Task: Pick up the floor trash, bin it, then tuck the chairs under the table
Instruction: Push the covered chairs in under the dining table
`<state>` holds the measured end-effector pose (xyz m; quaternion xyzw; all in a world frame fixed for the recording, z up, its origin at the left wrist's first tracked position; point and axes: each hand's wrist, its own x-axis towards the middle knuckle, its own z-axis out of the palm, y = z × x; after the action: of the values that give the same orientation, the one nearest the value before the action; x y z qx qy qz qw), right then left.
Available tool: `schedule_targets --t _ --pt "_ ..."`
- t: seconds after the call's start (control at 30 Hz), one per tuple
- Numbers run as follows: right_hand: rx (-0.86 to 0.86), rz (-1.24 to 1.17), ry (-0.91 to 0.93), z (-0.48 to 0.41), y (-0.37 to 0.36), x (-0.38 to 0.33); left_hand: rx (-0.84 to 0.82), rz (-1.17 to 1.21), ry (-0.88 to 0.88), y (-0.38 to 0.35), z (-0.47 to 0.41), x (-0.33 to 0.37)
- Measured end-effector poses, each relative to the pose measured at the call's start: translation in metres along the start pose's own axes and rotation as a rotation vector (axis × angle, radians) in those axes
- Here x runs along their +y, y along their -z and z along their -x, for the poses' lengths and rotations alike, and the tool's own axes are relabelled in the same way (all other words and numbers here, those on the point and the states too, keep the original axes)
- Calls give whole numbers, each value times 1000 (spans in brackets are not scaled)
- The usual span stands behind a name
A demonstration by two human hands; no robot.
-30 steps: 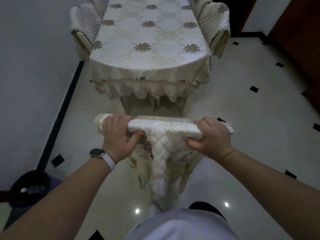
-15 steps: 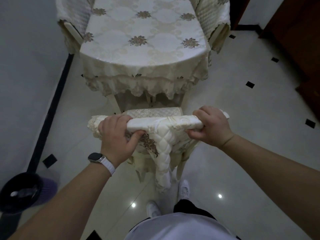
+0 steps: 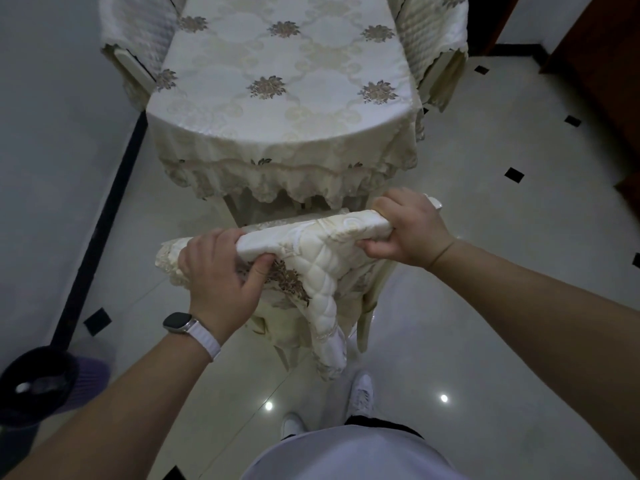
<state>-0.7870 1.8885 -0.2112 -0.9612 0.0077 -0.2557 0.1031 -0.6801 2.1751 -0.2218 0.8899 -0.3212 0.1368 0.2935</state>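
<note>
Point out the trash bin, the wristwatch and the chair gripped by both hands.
trash bin (image 3: 95,375): head view, its purple side wall.
wristwatch (image 3: 177,322): head view, its dark face.
chair (image 3: 311,233): head view, padded top of its backrest.

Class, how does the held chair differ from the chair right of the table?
Left hand and right hand grip the held chair; the right chair is untouched. The held chair's back stands clear of the table; the right chair's sits against it. Both wear quilted covers.
</note>
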Motion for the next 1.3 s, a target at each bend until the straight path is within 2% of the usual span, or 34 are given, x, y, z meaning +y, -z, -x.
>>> schedule_targets --t 0.2,0.47,0.8,1.13,1.3 --pt "34 -33 52 -10 -3 41 29 -61 76 -19 -4 27" --pt "38 -58 37 -24 -11 51 36 -110 79 -25 -23 23" --pt "11 -51 -62 -37 -20 20 64 -65 -90 -19 -55 -31" --pt "87 45 -205 -67 -59 -49 -74 55 -289 2 -121 -122" --pt "130 96 -272 -78 -75 -67 -57 115 -357 3 -140 -146"
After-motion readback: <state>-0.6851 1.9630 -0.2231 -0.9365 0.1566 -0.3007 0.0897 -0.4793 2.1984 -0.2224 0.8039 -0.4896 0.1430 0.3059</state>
